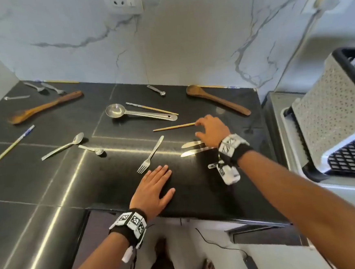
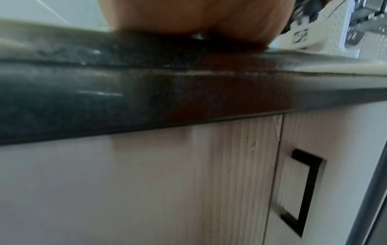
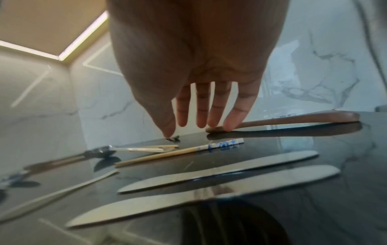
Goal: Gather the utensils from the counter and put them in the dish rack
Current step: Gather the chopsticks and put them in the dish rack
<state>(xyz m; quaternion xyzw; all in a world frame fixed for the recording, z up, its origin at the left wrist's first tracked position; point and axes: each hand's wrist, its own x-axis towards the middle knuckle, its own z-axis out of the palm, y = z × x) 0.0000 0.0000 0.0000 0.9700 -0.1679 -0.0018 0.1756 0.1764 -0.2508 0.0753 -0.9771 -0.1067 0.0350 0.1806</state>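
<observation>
Several utensils lie scattered on the black counter [image 1: 112,182]. Two steel knives [image 1: 191,148] lie side by side under my right hand [image 1: 200,128], also close in the right wrist view as knives [image 3: 220,172]. That hand hovers with fingers spread and straight, holding nothing; its fingertips [image 3: 201,122] are just above a chopstick [image 1: 174,127]. A fork [image 1: 150,155] lies between both hands. My left hand [image 1: 155,187] rests flat on the counter near the front edge. The dish rack [image 1: 323,110] stands at the right.
Farther back lie a steel ladle [image 1: 136,113], two wooden spoons [image 1: 45,107] [image 1: 216,99], small spoons [image 1: 67,145] and more chopsticks [image 1: 8,149]. A marble wall closes the back. Below the counter edge [image 2: 188,92] is a cabinet door with a black handle [image 2: 303,190].
</observation>
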